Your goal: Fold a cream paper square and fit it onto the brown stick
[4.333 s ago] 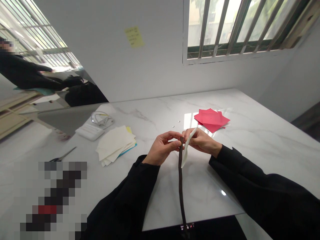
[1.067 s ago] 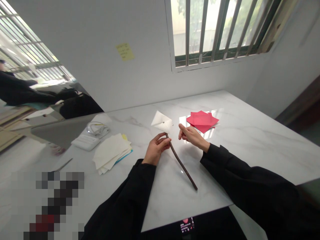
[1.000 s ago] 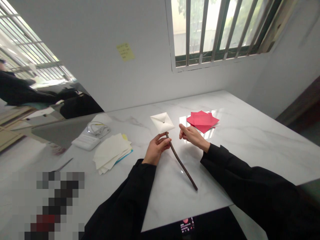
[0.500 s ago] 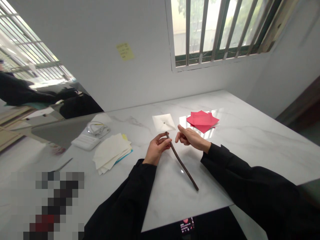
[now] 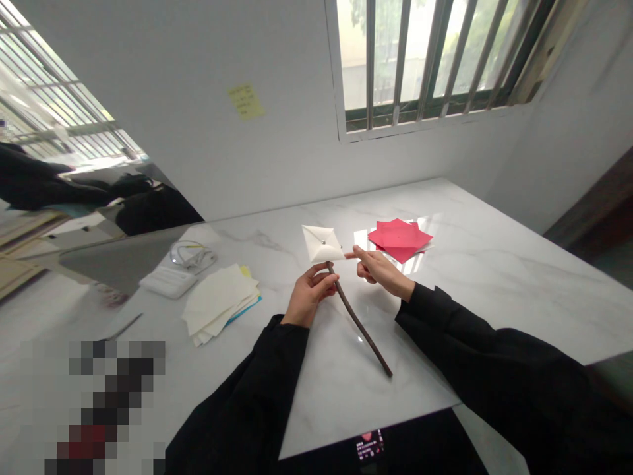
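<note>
1. A thin dark brown stick [image 5: 359, 321] was held near its top end by the left hand [image 5: 309, 295]. The stick was pinched between the thumb and the fingers, which were pressed together around it.
2. A small white folded paper pinwheel [image 5: 321, 243] was fixed on the top of the stick by a little shiny pin at its middle. The pinwheel was held up just above the left hand.
3. The stick slanted down from the pinwheel toward the near edge of the white marble table [image 5: 494, 277]. Whether its low end touched the table could not be told.
4. The right hand [image 5: 378, 270] was just to the right of the pinwheel. One finger was stretched out to the pinwheel's right corner, and the other fingers were curled in. Nothing was held in this hand.
5. The pinwheel was judged to be very light, soft and easy to bend or tear. It should only be touched softly at a corner.
6. The stick was judged to be light and stiff. It was best held close under the pinwheel.
7. A pile of red paper squares [image 5: 400, 239] lay to the right of the pinwheel, further back.
8. A pile of cream paper sheets [image 5: 220, 302] lay well to the left of the pinwheel.
</note>
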A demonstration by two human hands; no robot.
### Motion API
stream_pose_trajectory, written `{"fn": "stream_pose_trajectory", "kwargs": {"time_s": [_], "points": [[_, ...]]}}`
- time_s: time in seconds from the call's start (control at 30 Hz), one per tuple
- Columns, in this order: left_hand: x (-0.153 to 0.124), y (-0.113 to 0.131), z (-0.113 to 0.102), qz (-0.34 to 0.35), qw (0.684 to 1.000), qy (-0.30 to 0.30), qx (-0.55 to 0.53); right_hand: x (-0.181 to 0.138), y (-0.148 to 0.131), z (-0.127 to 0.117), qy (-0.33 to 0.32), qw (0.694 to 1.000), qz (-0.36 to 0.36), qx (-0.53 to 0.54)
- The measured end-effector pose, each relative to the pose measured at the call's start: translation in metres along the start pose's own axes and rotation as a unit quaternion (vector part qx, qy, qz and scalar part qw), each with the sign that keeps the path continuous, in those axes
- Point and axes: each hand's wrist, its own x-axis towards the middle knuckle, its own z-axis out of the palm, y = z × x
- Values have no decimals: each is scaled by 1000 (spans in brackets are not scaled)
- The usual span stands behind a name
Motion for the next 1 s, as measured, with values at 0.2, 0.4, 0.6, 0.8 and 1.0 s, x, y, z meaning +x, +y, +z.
{"fn": "stream_pose_trajectory", "kwargs": {"time_s": [0.2,0.4,0.6,0.8,1.0], "points": [[0,1,0,-1,1000,3,1,4,4,0,2,1000,2,3],[-1,2,1,-3,1000,1,6,5,5,-4,58,998,-10,12],[-2,3,2,2,1000,-1,8,0,-1,0,9,999,19,37],[0,1,1,0,1000,11,2,-1,-2,2,-23,999,17,34],[1,-1,-1,1,1000,7,8,5,4,-3,54,998,-3,19]]}}
